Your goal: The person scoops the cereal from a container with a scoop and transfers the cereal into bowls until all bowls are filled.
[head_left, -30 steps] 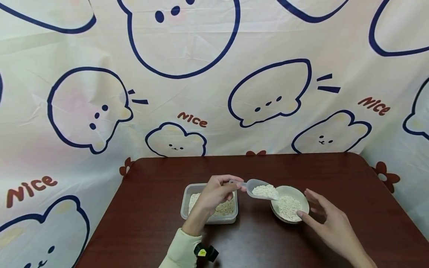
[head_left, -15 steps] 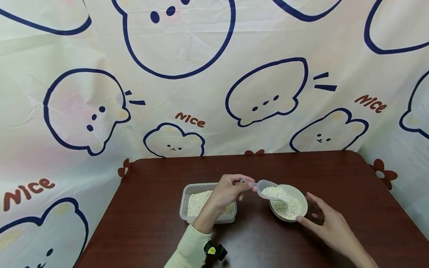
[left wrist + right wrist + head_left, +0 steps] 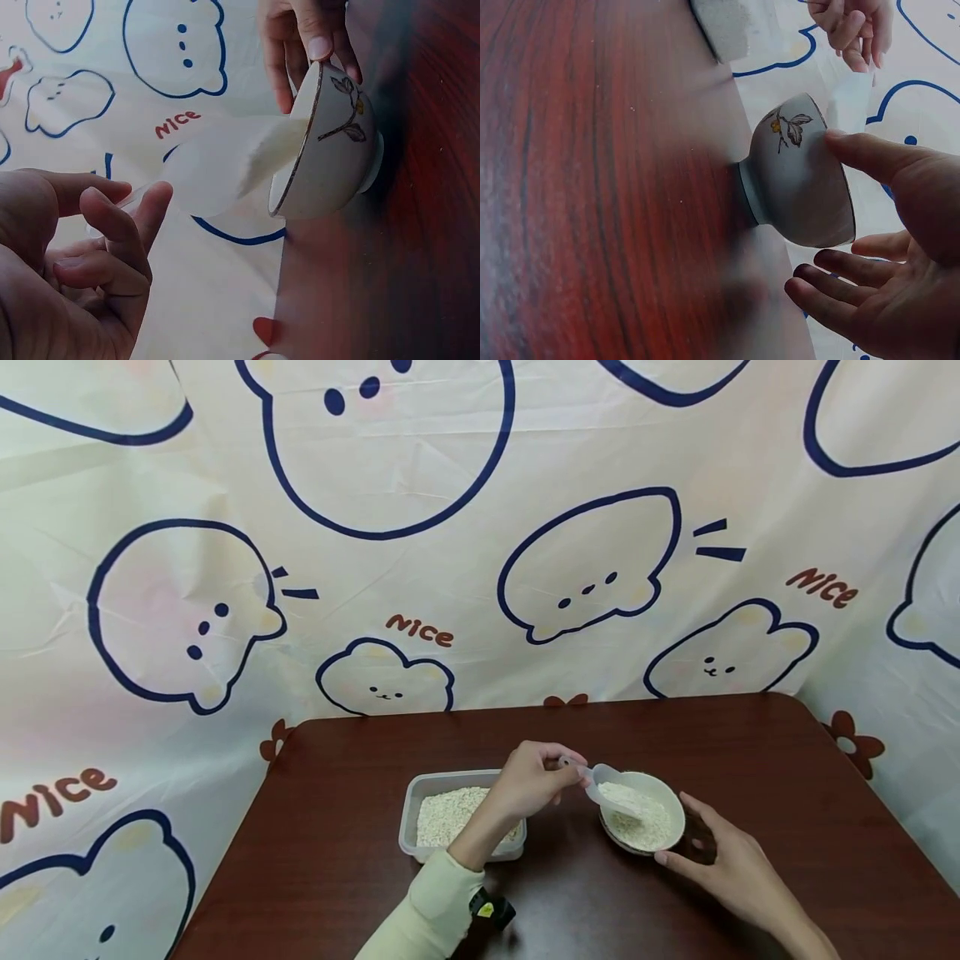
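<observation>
Well to the left of the bowl [image 3: 337, 180], a clear plastic tub [image 3: 406, 822] sits on the brown table [image 3: 300, 877], filled with pale flakes [image 3: 447, 814]. Its place near the bowl probably keeps the carry between the two short. The left forearm, in a light green sleeve [image 3: 427, 914] with a black wrist camera [image 3: 491, 908] at the cuff, crosses in front of the tub and hides part of it.

The left hand [image 3: 528, 779] is just left of the bowl, raised above the table, thumb and forefinger pinching the handle of a clear scoop [image 3: 206, 176]; its other fingers curl in below. The pinch at the handle's end seems chosen so that a small turn of the wrist tips the scoop. The scoop slopes down to the right, its lip past the bowl's near-left rim, so that the load is aimed inside rather than at the table.

The bowl stands upright on its foot, with more flakes inside and a leafy sprig on its outer wall.

At the bowl's right side, the right hand [image 3: 731, 860] spans the rim between thumb and forefinger, the remaining fingers loosely bent and apart from the wall. This light grip likely steadies the bowl while leaving its mouth uncovered for the scoop.
</observation>
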{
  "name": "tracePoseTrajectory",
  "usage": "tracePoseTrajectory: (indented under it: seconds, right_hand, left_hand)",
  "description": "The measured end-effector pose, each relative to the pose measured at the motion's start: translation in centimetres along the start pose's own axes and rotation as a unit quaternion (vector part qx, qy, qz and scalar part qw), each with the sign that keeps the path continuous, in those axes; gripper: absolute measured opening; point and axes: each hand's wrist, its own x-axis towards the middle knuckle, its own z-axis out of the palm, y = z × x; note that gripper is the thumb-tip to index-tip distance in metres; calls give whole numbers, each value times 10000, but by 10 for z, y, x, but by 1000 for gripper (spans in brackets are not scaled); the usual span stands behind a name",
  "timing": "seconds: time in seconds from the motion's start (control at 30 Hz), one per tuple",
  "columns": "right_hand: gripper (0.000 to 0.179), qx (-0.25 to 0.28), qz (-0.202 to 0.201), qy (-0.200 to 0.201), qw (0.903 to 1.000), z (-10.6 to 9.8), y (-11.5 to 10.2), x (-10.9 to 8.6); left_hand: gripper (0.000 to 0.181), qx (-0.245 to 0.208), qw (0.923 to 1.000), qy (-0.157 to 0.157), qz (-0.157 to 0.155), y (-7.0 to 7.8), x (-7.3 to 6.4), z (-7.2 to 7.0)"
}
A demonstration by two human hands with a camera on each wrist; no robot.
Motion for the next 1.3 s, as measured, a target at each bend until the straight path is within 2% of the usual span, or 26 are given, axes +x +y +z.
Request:
tracePoseTrajectory:
  seconds: [0.2, 0.53, 0.77, 0.97, 1.13, 1.3]
  right_hand:
    - [110, -9, -63, 2, 10000, 1, 2, -1]
    - [109, -72, -34, 59, 10000, 2, 2, -2]
    - [112, -68, -20, 28, 10000, 3, 1, -1]
    - [111, -123, -13, 48, 9999, 2, 1, -2]
    - [108, -217, -1, 192, 9996, -3, -4, -3]
    - [102, -265, -52, 419, 9988, -10, -11, -3]
  left_hand:
    - [11, 558, 9983, 115, 93, 10, -2, -2]
    - [11, 820, 9964, 126, 198, 18, -8, -12]
    - [11, 689, 9974, 167, 138, 21, -12, -17]
    - [11, 425, 9989, 183, 122, 17, -15, -23]
    - [15, -79, 9997, 106, 213, 11, -20, -35]
    - [22, -471, 9983, 204, 261, 3, -28, -54]
